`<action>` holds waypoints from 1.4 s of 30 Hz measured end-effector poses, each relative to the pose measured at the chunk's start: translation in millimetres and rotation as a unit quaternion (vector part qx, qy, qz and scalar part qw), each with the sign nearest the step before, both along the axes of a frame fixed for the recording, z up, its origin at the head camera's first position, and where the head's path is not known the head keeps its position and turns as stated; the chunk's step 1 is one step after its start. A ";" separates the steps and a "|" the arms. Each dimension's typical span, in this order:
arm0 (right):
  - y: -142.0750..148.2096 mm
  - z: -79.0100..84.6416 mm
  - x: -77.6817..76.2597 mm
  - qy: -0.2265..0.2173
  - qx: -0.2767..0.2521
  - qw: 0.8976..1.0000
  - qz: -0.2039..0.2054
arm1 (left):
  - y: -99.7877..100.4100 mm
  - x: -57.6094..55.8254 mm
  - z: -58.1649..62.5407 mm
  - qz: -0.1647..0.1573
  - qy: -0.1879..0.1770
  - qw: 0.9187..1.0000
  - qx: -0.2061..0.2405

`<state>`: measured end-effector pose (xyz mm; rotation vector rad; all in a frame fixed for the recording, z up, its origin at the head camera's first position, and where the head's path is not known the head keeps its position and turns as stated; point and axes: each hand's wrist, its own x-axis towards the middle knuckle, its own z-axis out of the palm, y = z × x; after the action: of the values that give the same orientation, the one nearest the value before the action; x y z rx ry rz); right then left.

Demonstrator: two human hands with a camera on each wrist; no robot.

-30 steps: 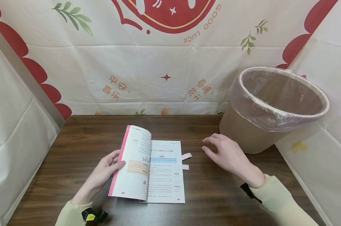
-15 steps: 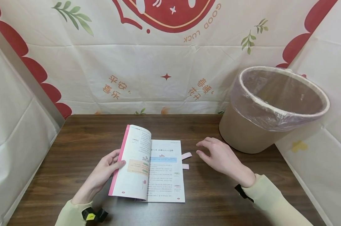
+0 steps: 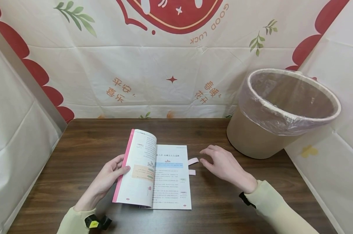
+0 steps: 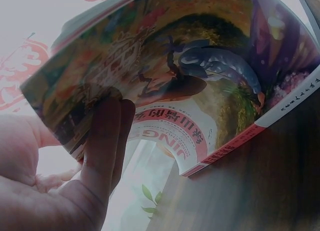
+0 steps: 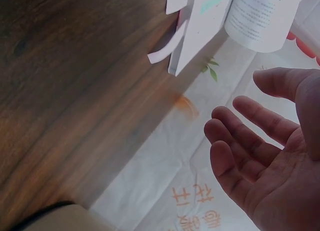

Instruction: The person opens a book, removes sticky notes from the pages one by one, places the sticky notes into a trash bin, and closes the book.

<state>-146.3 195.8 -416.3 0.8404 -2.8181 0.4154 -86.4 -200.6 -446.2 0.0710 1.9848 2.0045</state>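
An open paperback book (image 3: 170, 182) lies on the wooden table, its left half raised and curving up. My left hand (image 3: 106, 177) holds that half by its outer edge, thumb on the page and fingers behind. The left wrist view shows the fingers against the illustrated cover (image 4: 200, 66), which bends. Two pale pink paper tabs (image 3: 193, 161) stick out from the book's right edge. Just right of the tabs, my right hand (image 3: 223, 162) hovers with fingers loosely bent and nothing in them. In the right wrist view the right hand (image 5: 270, 161) is apart from the tabs.
A beige trash bin (image 3: 252, 136) with a clear plastic liner stands at the table's back right. Printed white cloth (image 3: 153, 81) hangs along the back edge and both sides. Dark wooden tabletop (image 3: 85, 139) surrounds the book.
My right hand has moved left and slightly down, from beside the bin to close by the paper tabs. The left hand and the book have stayed in place.
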 end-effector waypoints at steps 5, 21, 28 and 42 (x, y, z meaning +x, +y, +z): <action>-4.3 -7.7 -1.1 -0.013 0.000 1.000 0.005 | 0.2 0.1 -0.5 0.001 -0.003 1.000 -0.001; -13.5 -32.3 -7.7 -0.035 0.012 0.999 0.007 | 0.3 -0.1 -2.3 0.007 -0.008 1.000 -0.002; -18.6 -38.1 -11.7 -0.048 0.022 0.999 -0.001 | 0.3 -0.3 -2.3 0.005 -0.004 1.000 -0.002; -24.2 -50.9 -19.3 -0.048 0.035 0.998 0.004 | -1.1 -1.0 -3.0 0.003 -0.001 1.000 0.003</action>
<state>-165.6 171.5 -467.2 0.8691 -2.9346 0.3703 -87.5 -201.7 -449.2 0.0655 1.9807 2.0126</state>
